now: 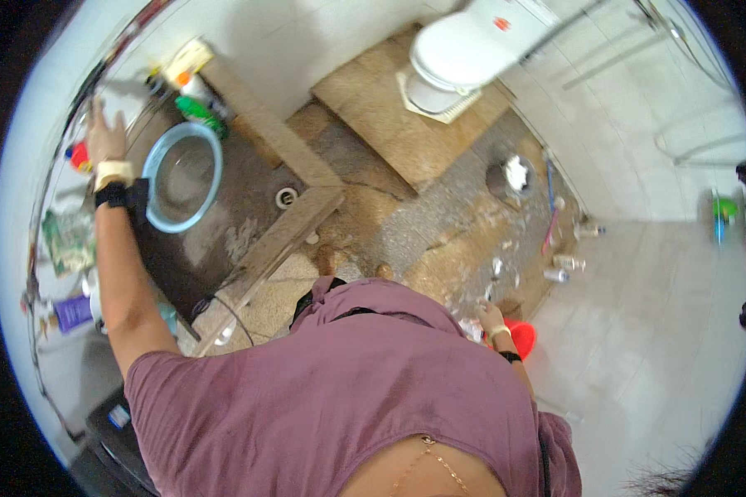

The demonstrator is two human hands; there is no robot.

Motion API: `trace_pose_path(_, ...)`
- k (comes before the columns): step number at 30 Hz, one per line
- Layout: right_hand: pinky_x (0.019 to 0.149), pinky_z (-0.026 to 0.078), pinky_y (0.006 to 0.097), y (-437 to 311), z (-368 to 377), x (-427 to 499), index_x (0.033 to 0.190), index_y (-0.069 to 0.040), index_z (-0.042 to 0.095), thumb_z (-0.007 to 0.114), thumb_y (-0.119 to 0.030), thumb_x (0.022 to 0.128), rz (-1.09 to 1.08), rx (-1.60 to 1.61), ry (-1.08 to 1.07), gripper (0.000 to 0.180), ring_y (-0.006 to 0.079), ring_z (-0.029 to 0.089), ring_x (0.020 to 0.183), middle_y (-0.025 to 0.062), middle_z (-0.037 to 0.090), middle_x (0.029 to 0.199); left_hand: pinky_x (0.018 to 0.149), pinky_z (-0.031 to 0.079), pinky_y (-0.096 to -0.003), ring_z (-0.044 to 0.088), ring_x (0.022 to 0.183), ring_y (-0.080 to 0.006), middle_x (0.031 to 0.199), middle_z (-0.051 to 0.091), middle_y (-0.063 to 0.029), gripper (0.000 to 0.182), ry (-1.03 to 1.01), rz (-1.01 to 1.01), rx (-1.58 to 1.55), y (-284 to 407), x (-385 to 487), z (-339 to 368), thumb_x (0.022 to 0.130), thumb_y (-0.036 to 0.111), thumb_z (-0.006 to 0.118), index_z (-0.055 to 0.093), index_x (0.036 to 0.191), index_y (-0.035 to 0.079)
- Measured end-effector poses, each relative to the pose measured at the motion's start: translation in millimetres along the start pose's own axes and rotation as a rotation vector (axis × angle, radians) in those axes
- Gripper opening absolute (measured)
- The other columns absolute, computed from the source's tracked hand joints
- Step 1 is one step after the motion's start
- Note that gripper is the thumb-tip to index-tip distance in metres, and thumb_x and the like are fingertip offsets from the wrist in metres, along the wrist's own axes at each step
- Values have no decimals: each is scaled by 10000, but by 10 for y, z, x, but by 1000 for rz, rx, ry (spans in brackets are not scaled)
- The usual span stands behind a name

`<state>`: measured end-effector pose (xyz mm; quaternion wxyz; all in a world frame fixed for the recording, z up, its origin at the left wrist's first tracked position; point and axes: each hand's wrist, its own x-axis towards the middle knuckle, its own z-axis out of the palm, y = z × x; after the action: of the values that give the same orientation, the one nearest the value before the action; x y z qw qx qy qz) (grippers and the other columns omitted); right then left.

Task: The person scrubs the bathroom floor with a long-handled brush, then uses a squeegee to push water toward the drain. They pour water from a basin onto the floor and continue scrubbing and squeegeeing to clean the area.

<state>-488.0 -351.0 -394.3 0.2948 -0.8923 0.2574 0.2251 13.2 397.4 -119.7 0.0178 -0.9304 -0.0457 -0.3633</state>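
Observation:
My left hand, in a thin glove, reaches to the wall at the far left. Its fingers are apart, and nothing shows in them. A red and blue object is beside it, and a light-blue plastic basin stands on the wet floor to its right. Low on the right, my gloved right hand is over or against a red plastic container. Something white and crumpled lies next to its fingers; whether the hand grips anything is unclear.
A tiled kerb bounds the basin's area, with a green bottle against it. A toilet stands on a raised tiled step. A waste bin, a brush-like stick and small bottles are along the right wall.

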Motion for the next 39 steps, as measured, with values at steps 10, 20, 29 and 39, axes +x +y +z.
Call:
trace_pose_path(10,916,413,393,306,657,-364,1115,-73,577,638,-303,751,205,10,-334,435,306,475,1143,177,527,1191,947,374,-433,473,1131,-334,1309,440,-133,481,-108,13,508,-11,250,4,915,290,376,268,1373,189)
trace_pose_path(20,547,514,328,-205,578,-185,1232,38,447,516,-233,827,365,348,-290,492,230,636,614,183,619,974,977,328,-454,496,1114,-302,1285,488,-54,501,-61,48,558,-54,241,-126,906,259,373,246,1388,206)
trace_pose_path(29,638,512,326,-741,554,119,1211,-42,511,550,-288,809,124,5,-65,473,296,642,814,239,604,1028,828,451,-450,547,993,-381,1157,536,-204,485,-247,-92,435,-329,554,137,883,285,415,333,1331,117)
trace_pose_path(39,796,464,395,-118,695,-184,1060,8,565,492,-267,810,268,8,-237,379,313,595,921,222,592,1024,830,450,-470,537,1023,-401,1171,512,-253,506,-377,-133,336,-283,618,75,880,246,358,261,1350,85)
